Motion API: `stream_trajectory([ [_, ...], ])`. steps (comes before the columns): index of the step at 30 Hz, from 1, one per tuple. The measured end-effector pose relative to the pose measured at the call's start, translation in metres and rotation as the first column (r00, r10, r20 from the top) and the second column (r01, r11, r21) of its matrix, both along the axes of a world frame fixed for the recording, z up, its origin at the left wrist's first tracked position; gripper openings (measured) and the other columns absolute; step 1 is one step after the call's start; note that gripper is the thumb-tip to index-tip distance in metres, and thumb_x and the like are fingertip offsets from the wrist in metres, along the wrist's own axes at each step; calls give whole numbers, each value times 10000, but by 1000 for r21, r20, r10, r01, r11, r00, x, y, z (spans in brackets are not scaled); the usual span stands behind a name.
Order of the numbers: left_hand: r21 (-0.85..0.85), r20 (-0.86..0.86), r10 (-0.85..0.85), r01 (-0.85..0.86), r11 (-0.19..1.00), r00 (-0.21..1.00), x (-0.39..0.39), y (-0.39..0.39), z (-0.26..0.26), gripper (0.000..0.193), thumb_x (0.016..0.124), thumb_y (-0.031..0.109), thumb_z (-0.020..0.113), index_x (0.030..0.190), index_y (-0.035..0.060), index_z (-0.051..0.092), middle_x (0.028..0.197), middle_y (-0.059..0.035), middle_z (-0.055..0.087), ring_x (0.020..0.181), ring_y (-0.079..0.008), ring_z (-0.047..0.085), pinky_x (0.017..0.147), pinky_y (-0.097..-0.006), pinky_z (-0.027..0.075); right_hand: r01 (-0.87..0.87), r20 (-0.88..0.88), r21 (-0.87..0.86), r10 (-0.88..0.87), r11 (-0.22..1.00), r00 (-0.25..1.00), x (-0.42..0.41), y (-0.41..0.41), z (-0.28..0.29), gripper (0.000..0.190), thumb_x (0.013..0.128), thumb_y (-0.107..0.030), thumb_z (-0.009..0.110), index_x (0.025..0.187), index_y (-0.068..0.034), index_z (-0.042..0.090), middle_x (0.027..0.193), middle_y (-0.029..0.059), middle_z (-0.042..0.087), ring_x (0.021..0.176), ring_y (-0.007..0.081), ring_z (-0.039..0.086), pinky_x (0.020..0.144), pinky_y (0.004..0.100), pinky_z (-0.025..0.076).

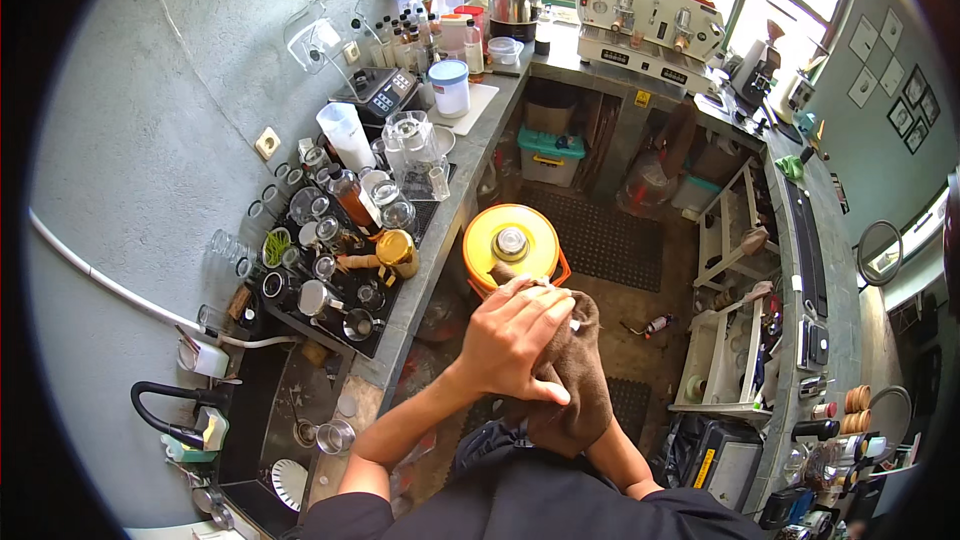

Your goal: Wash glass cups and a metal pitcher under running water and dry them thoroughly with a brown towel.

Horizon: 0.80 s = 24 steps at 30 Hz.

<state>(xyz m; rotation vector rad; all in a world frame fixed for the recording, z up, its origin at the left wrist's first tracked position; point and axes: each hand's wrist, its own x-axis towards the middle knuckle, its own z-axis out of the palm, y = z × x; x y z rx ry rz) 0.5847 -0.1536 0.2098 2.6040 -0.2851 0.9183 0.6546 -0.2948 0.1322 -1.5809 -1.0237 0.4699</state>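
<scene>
A brown cloth with a small white tag hangs in front of my body. My left hand lies across its upper part, fingers bent over the fabric and thumb spread along it. The cloth is wrapped over my right hand, which is hidden; only the right forearm shows below. Just beyond my fingertips stands a round orange container with a yellow lid. A shiny round piece sits in the middle of that lid. One end of the cloth reaches over the lid's near edge; whether they touch, I cannot tell.
On the left counter stand several glasses, an amber bottle and a clear blender jug. A sink is at lower left. An espresso machine stands at the back. White shelves and a black bin line the right.
</scene>
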Motion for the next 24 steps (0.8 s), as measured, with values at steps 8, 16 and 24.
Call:
stream_trajectory([
  [8,-346,175,241,-169,923,955,6,-36,-73,1173,912,875,268,1554,-106,281,1638,-331,257,1532,-521,212,1252,-621,103,84,540,-77,-30,993,841,-8,-27,56,627,982,-218,512,1569,-33,390,1607,180,389,1509,362,341,1270,497,210],
  [16,-825,116,192,-13,566,974,17,-32,-47,1182,921,874,252,1578,-107,192,1592,-279,316,1501,-378,307,1243,-483,223,112,404,25,-112,993,908,2,-16,74,601,896,-164,620,1461,20,526,1480,217,533,1393,358,486,1199,419,319],
  [24,-571,319,125,85,816,939,12,-26,-7,925,1076,645,139,1111,-80,712,1168,-270,730,1225,-408,670,1129,-545,444,148,52,154,-157,977,986,-6,-14,44,622,778,-133,792,1350,8,594,1354,160,615,1165,340,646,1011,387,482],
])
